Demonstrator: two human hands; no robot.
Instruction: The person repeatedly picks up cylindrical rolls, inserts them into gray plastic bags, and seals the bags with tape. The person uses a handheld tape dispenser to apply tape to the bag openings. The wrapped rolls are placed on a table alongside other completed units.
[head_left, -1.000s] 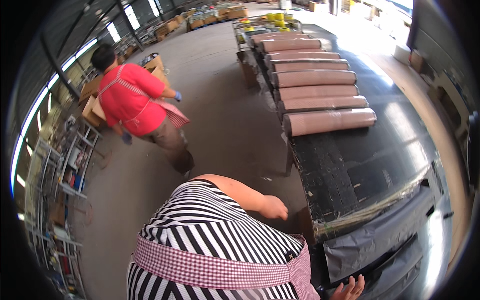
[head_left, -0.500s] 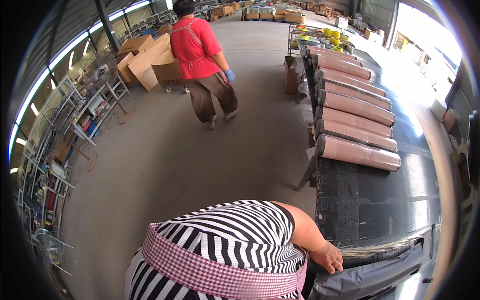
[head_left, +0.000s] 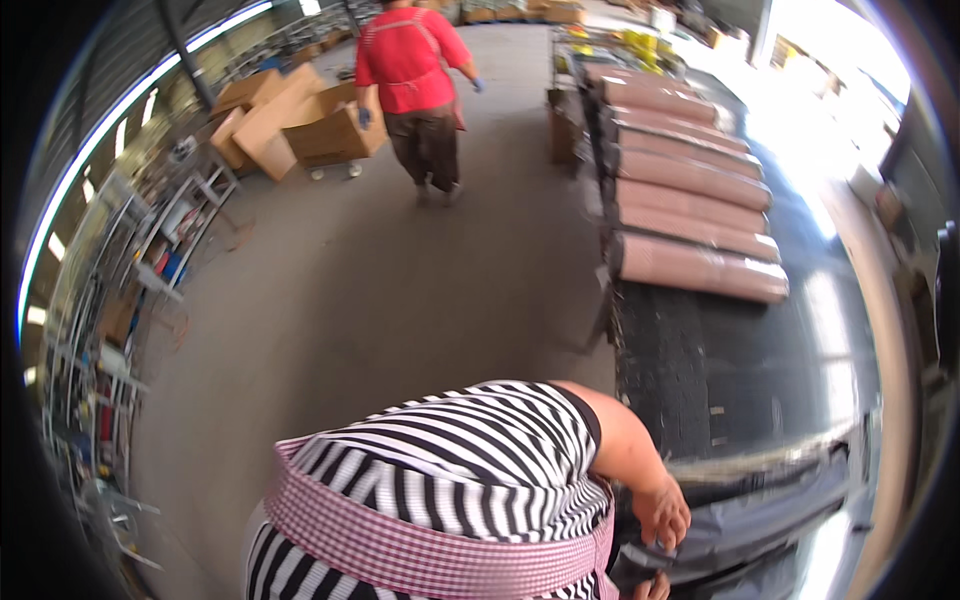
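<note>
I look out from the left of two wide fisheye cameras on my head, facing steeply down and ahead; my striped top (head_left: 450,460) looms nearest, at the lower middle, with my hands (head_left: 662,515) close by toward the lower right; beyond, the view runs over the floor (head_left: 330,300) and along the table (head_left: 740,350) to a co-worker (head_left: 408,70) farther off.

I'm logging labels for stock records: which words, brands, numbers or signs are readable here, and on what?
No text is readable.
Open cardboard box: any printing is too small and blurred.
Nearest pink roll: none legible.
Black sheeting: none legible.
</note>
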